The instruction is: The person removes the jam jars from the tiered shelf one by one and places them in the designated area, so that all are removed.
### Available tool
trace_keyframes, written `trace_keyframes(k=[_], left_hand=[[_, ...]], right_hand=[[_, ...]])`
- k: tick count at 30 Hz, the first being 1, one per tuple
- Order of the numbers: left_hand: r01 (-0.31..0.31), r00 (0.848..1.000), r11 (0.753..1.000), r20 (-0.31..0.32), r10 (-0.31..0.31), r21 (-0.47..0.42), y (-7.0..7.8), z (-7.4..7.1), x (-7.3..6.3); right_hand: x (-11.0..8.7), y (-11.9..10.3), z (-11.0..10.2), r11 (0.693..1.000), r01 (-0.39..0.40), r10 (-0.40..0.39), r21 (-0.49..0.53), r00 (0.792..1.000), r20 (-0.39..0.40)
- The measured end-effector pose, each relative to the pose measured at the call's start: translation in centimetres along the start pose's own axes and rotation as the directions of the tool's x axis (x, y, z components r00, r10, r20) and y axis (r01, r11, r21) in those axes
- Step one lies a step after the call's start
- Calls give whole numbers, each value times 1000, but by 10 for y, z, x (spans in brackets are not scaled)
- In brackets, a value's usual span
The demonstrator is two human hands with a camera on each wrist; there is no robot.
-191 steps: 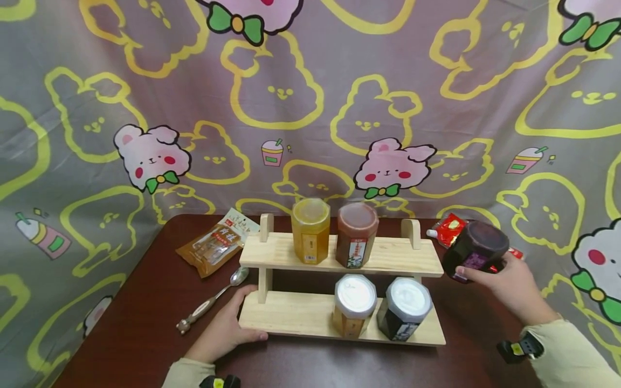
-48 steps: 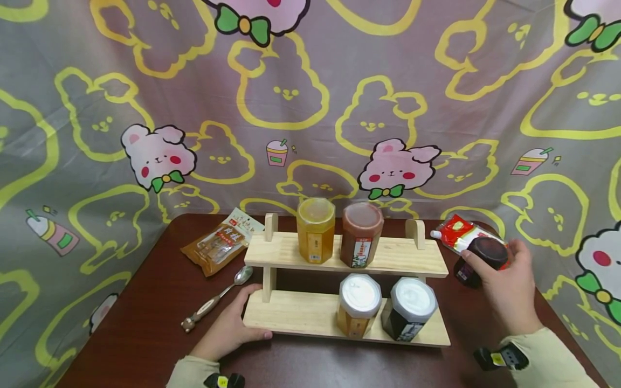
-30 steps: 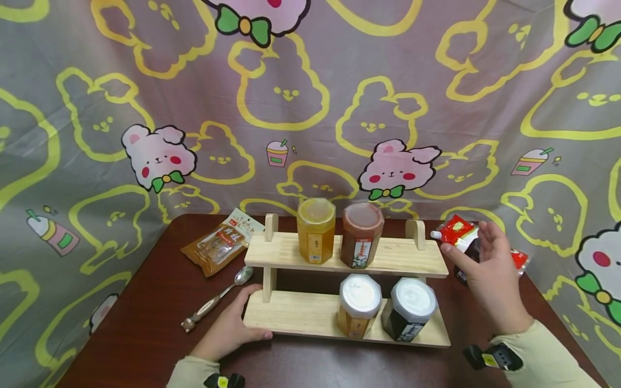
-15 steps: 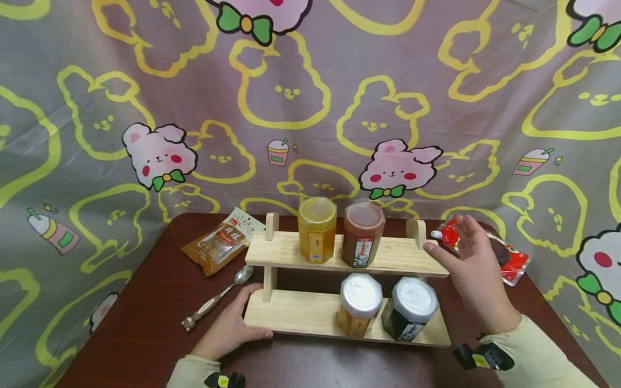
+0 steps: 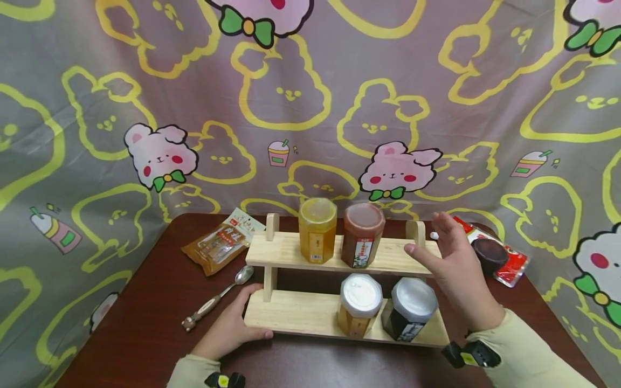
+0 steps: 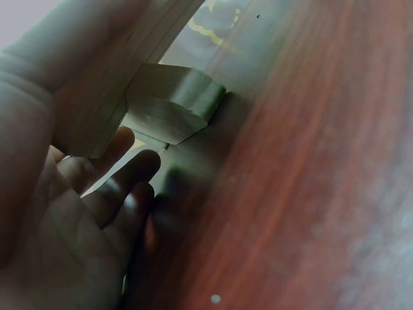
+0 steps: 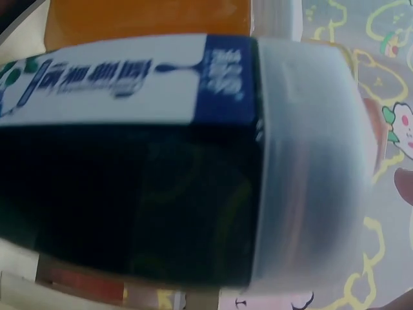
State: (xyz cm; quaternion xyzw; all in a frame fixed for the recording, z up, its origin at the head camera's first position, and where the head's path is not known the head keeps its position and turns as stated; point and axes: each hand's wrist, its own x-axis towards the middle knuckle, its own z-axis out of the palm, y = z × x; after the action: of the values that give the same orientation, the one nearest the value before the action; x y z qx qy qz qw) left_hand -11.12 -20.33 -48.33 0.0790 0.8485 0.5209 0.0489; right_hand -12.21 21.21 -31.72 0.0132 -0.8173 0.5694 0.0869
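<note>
My left hand (image 5: 232, 330) grips the left end of a two-tier wooden shelf rack (image 5: 291, 312), thumb along the front edge; the left wrist view has the fingers (image 6: 116, 197) beside the board. Empty, my right hand (image 5: 458, 272) hovers by the rack's right end with fingers spread. The upper tier bears a yellow jar (image 5: 317, 237) and a reddish-brown jar (image 5: 361, 242). Below stand an amber jar with a pale lid (image 5: 359, 307) and a dark jar (image 5: 409, 312). A dark, blue-and-white-labelled jar (image 7: 129, 181) fills the right wrist view.
Behind my right hand, a dark purple jar (image 5: 490, 256) stands by a red-and-white spouted pouch (image 5: 516, 267), partly hidden. Left of the rack lie a brown snack packet (image 5: 215, 248) and a spoon with a bear-tipped handle (image 5: 208, 306). A patterned curtain (image 5: 310, 108) hangs behind the table.
My right hand has set the dark purple jar down at the right, let go of it, and moved left toward the rack. The left hand keeps its grip on the rack.
</note>
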Motion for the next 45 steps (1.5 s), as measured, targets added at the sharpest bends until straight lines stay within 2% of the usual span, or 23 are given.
trace_keyframes(k=[7, 16, 27, 30, 45], left_hand=[[13, 1000, 1000, -6, -13, -17, -3, 0, 1], [-1, 1000, 1000, -4, 1, -13, -2, 0, 1], [2, 1000, 1000, -14, -2, 2, -3, 0, 1], [0, 1000, 1000, -12, 0, 7, -4, 0, 1], [-29, 1000, 1000, -3, 29, -4, -6, 0, 2]], right_hand=[[0, -11, 10, 997, -8, 5, 79, 999, 43], [-1, -22, 20, 999, -7, 3, 37, 996, 91], [6, -29, 42, 997, 31, -40, 69, 991, 128], [9, -31, 47, 998, 44, -51, 51, 990, 128], [25, -34, 61, 1000, 6, -6, 1, 989, 149]])
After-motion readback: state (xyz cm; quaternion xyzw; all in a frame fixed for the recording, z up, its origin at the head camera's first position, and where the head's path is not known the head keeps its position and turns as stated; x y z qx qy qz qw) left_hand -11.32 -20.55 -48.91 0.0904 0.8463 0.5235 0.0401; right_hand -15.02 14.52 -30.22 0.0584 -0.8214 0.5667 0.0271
